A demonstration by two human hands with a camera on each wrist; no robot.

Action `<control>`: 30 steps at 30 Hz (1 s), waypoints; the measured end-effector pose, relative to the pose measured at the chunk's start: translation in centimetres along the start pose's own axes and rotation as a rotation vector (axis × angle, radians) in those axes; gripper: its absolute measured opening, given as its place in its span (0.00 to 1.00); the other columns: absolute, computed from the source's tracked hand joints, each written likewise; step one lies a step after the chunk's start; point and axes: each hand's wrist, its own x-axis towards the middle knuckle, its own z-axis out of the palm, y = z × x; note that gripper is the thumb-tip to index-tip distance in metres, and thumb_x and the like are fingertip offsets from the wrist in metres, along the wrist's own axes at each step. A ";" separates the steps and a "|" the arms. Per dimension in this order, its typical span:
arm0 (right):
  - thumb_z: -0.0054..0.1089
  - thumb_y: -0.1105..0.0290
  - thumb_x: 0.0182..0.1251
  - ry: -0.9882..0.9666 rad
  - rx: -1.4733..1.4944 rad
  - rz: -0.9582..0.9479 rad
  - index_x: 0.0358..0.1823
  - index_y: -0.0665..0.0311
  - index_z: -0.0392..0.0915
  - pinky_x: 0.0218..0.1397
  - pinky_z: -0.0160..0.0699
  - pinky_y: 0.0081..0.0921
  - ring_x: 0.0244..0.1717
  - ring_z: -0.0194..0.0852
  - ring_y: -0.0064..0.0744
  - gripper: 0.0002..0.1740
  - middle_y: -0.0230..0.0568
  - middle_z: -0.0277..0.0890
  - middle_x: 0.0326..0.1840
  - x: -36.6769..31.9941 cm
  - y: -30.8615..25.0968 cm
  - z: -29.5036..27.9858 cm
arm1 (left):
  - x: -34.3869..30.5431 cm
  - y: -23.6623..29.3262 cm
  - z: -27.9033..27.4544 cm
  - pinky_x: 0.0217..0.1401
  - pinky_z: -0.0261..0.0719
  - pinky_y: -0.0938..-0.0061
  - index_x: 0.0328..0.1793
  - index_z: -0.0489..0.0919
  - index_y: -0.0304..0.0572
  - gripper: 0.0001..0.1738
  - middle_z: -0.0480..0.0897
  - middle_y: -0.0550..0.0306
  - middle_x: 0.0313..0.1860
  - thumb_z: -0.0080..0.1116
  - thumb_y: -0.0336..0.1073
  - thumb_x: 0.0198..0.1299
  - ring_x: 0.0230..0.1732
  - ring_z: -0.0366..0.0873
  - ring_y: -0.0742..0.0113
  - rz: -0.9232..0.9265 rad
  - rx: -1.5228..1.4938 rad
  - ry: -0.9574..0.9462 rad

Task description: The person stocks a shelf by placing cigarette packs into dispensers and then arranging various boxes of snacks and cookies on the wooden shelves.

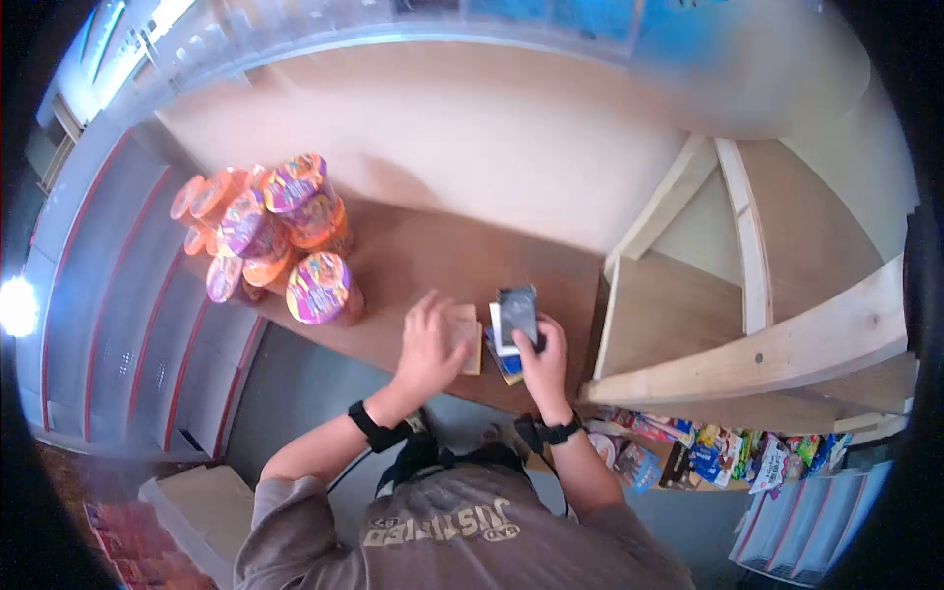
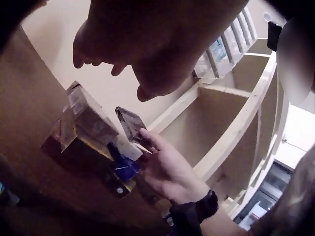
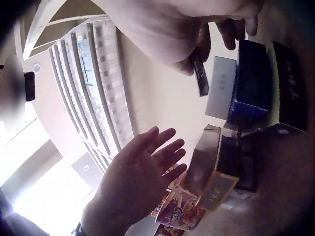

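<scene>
Over a brown counter [image 1: 442, 258], the right hand [image 1: 546, 362] pinches a dark box [image 1: 517, 313], left hand [image 1: 430, 344] loosely spread.

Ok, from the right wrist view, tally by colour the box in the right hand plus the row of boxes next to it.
Dark boxes: 2 (one in the right hand, one at the row's end)
Blue box: 1
Pale grey box: 1
Total: 4

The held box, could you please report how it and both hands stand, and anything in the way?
Right hand pinches dark box. Left hand open by tan box. Cups off left, apparently not in the way.
</scene>
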 end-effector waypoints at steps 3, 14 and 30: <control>0.66 0.67 0.64 0.124 -0.019 -0.019 0.41 0.67 0.75 0.66 0.63 0.43 0.61 0.69 0.50 0.13 0.52 0.73 0.57 0.2 -3.5 -1.1 | 0.9 0.1 -1.3 0.70 0.63 0.52 0.66 0.67 0.34 0.34 0.69 0.34 0.64 0.66 0.40 0.57 0.66 0.65 0.39 0.166 -0.176 -0.057; 0.60 0.73 0.70 -0.152 0.509 0.068 0.51 0.67 0.72 0.53 0.73 0.22 0.47 0.74 0.22 0.12 0.36 0.77 0.45 -1.3 -15.1 2.3 | 5.8 -1.5 -12.7 0.41 0.78 0.75 0.59 0.71 0.37 0.18 0.79 0.55 0.44 0.60 0.36 0.68 0.41 0.76 0.74 0.189 -0.789 -0.572; 0.49 0.78 0.72 0.161 0.458 0.217 0.53 0.65 0.69 0.51 0.75 0.26 0.41 0.76 0.28 0.10 0.40 0.78 0.39 -7.6 -15.2 5.8 | 28.9 2.0 -31.6 0.42 0.76 0.79 0.66 0.69 0.40 0.26 0.76 0.60 0.39 0.63 0.24 0.61 0.37 0.75 0.76 0.821 -0.612 0.235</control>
